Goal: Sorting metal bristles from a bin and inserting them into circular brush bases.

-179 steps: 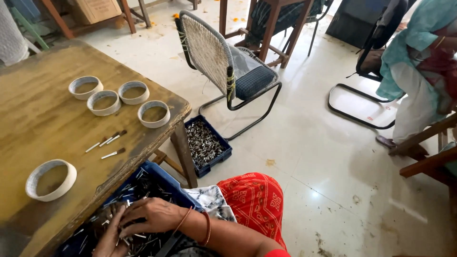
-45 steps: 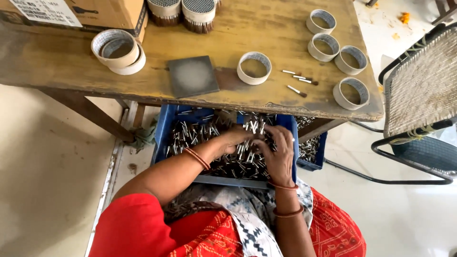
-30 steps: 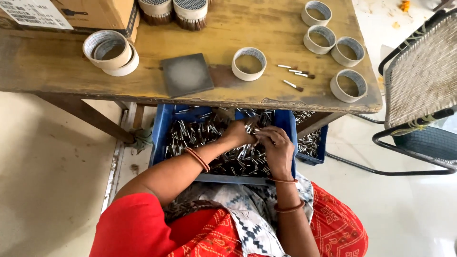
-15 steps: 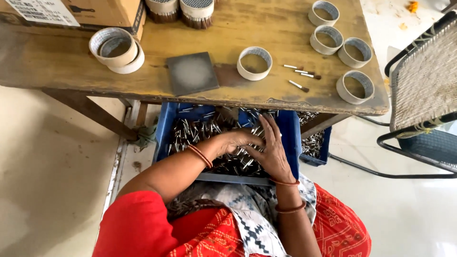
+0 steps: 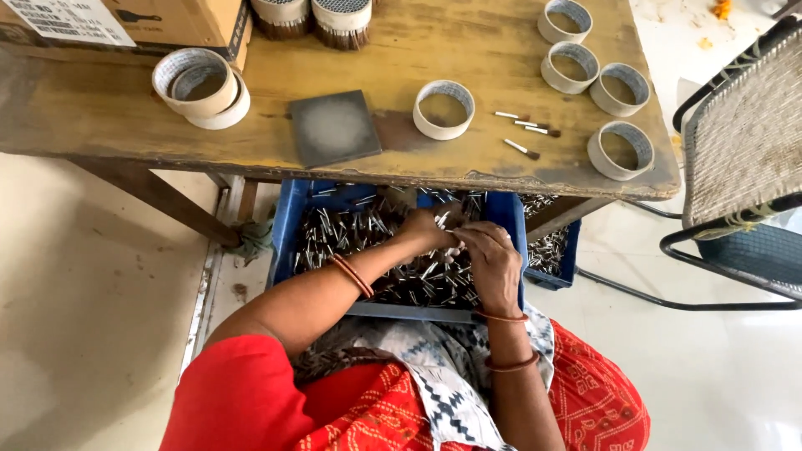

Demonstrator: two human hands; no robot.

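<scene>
Gathering small metal pieces (image 5: 368,242) from the blue crate (image 5: 288,230) at frame centre — both hands meet over the heap.

The left hand (image 5: 430,227) and right hand (image 5: 493,263) curl closed on a few pieces; next comes sorting them, probably. Above, the worn wooden table (image 5: 109,117) carries tape rings (image 5: 444,109) — pale tiled floor (image 5: 92,276) at left.

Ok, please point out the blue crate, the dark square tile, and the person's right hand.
blue crate (image 5: 286,242): head view, on its left wall.
dark square tile (image 5: 334,127): head view, on its middle.
right hand (image 5: 494,263): head view, on its back.
</scene>
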